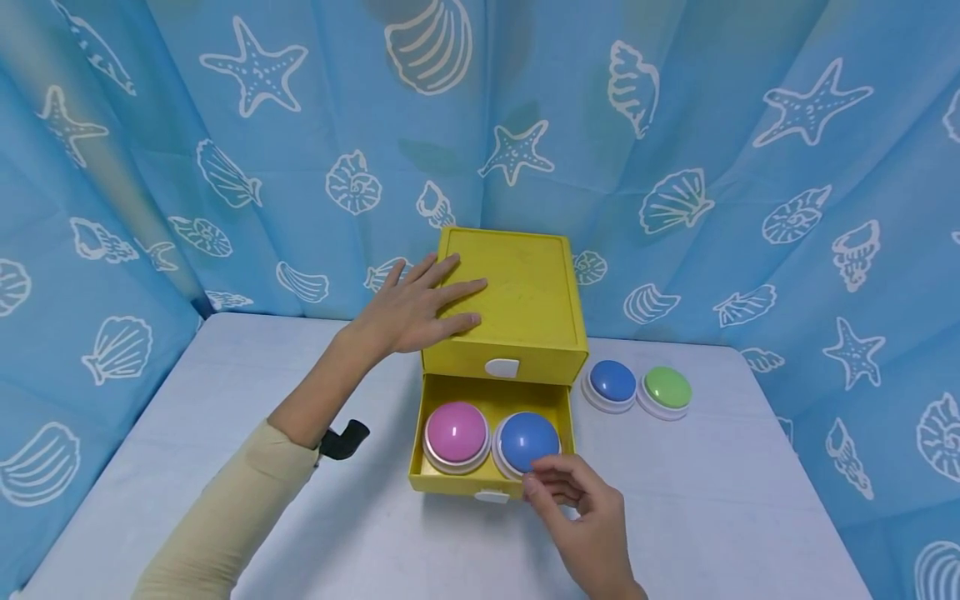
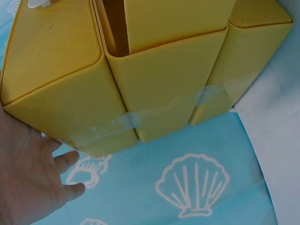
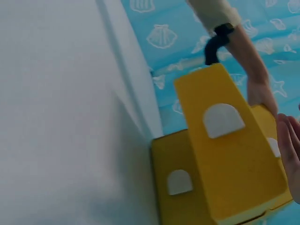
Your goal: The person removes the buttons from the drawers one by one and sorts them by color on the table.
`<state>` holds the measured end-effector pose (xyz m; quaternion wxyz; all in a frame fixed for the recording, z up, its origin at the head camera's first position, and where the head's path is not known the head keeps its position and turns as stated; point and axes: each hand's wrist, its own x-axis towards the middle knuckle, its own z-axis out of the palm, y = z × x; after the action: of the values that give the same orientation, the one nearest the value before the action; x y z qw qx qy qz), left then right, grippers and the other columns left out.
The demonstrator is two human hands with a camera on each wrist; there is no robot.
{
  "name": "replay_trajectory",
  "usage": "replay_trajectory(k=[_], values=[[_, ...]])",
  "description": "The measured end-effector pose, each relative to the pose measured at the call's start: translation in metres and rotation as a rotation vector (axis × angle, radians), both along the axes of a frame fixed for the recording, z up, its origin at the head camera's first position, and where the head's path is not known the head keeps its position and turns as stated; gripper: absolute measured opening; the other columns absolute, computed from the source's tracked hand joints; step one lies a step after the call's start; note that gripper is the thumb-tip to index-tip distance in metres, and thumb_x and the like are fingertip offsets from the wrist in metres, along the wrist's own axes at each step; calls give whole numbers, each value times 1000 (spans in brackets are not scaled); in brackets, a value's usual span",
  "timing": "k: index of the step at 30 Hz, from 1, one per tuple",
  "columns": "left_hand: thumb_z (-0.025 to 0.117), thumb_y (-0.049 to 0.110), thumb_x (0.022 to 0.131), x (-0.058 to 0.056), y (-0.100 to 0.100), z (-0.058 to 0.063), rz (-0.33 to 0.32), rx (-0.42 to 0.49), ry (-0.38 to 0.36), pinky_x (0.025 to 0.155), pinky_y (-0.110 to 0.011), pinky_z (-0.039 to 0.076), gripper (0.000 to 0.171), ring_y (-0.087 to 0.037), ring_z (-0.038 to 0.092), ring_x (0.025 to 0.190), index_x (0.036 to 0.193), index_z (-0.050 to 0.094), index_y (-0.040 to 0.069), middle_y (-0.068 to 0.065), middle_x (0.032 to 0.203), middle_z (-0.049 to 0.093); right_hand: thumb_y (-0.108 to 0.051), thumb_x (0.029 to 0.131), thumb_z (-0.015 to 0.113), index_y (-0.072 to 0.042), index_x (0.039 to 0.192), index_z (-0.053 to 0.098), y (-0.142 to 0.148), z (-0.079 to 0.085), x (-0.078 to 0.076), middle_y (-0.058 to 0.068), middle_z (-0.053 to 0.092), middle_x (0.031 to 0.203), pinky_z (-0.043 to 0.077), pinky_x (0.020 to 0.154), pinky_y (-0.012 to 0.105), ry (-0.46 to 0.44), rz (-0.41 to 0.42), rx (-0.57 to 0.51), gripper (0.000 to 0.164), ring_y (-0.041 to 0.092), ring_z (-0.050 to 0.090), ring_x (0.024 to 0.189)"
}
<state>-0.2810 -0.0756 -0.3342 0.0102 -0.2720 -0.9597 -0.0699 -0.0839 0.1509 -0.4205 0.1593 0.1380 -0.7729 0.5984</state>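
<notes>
A yellow drawer cabinet stands on the table, a lower drawer pulled out toward me. A pink dome button and a blue dome button, both on white bases, sit side by side in that drawer. My left hand rests with spread fingers on the cabinet's top left edge. The right hand is at the drawer's front right corner, fingers loosely bent, overlapping the blue button's lower right edge; whether it touches is unclear. In the right wrist view, that hand appears beside the drawer front.
Right of the cabinet lie a smaller-looking blue dome button and a green dome button. A white cloth covers the table. Behind it hangs a blue curtain with white shells and starfish. A black camera mount is on the left wrist.
</notes>
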Motion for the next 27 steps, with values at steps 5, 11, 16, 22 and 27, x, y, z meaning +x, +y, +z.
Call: replay_trajectory(k=[5,11,16,22,27], values=[[18,73,85,1,1,0,4,1,3,106,-55,-1,66,-26,2,139,143,26,43,-1,153,9,9,80,66,2,97,62,8,22,-12,12,65,92,53,68,29,18,118,0,19,19,64,79],[17,73,85,1,0,0,2,-1,6,105,-55,0,66,-26,2,139,143,25,42,-2,153,9,-7,82,69,-4,105,64,17,26,-35,11,64,101,50,80,33,-73,199,51,23,24,63,92],[17,73,85,0,0,1,2,-5,8,105,-56,1,66,-27,2,139,143,25,43,-2,153,9,-28,79,73,-20,106,66,13,28,-52,-1,65,103,47,85,41,-177,213,183,29,21,61,98],[17,72,86,1,0,1,-8,-3,16,105,-56,2,65,-27,4,139,143,26,42,-2,153,10,-33,76,76,-32,109,63,3,26,-67,-19,61,105,47,85,38,-159,253,389,35,12,57,101],[18,71,87,1,-1,0,-10,0,16,105,-56,0,65,-28,4,138,143,26,42,-2,153,10,-30,77,76,-27,114,63,-4,21,-79,-16,61,108,45,87,36,-130,302,441,40,8,54,104]])
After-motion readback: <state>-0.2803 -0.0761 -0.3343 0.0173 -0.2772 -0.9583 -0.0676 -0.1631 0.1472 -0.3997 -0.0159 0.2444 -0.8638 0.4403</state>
